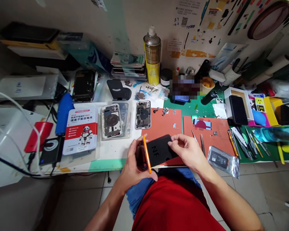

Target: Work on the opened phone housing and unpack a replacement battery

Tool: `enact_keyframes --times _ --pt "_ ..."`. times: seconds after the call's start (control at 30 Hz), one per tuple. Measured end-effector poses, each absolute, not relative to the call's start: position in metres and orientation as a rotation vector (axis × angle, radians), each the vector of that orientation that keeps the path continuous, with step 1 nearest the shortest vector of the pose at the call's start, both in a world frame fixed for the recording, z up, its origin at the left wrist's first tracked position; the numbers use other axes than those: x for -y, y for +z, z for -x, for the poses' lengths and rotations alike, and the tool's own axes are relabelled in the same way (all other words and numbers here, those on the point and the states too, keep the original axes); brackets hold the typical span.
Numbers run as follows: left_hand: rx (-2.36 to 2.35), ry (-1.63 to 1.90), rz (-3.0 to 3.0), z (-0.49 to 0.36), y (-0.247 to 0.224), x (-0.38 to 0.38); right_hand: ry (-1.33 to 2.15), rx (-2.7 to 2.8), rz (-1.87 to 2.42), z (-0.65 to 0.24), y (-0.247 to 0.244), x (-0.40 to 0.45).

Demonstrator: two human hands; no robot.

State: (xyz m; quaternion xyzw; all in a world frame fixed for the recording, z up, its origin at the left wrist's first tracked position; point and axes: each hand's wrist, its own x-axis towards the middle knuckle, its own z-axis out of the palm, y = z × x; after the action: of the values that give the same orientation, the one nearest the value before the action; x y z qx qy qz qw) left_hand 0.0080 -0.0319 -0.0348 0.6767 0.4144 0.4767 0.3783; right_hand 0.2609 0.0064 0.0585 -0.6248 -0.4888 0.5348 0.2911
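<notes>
Just above the front edge of the bench, my left hand (135,163) is wrapped round a phone-sized panel with an orange edge (146,154), seen nearly edge-on. Its inner side is dark and mostly hidden. My right hand (186,149) pinches the upper right corner of a thin black sheet (159,151) marked with the letters "NF". The sheet has rounded corners and a small notch near its lower right. Its left end meets the orange-edged panel; whether it is fixed there I cannot tell.
Behind my hands lie an opened phone (143,115) and a phone housing (110,121). Tweezers (202,144) and a bagged battery (223,160) are right of them. A battery package (80,130) lies left; a spray can (152,56) stands by the wall.
</notes>
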Motion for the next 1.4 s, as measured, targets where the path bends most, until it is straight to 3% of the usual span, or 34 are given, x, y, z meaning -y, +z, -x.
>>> enact_keyframes --times 0.2,0.5,0.67,0.93,1.4 --pt "-1.002 1.26 -1.688 -0.012 -0.029 0.03 1.088 1.348 1.894 -0.279 0.033 0.005" --pt "-1.293 0.977 -1.873 -0.012 -0.023 0.027 1.098 1.45 1.908 -0.28 0.033 0.003" --pt "-1.247 0.994 -2.161 -0.02 -0.015 0.023 1.112 1.517 1.913 -0.279 0.033 0.0" --pt "-1.206 0.7 -2.446 -0.026 -0.008 0.022 0.976 1.579 1.946 -0.284 0.033 0.001" --pt "-1.189 0.46 -2.587 -0.046 0.007 0.021 0.926 1.498 1.91 -0.286 0.02 0.025"
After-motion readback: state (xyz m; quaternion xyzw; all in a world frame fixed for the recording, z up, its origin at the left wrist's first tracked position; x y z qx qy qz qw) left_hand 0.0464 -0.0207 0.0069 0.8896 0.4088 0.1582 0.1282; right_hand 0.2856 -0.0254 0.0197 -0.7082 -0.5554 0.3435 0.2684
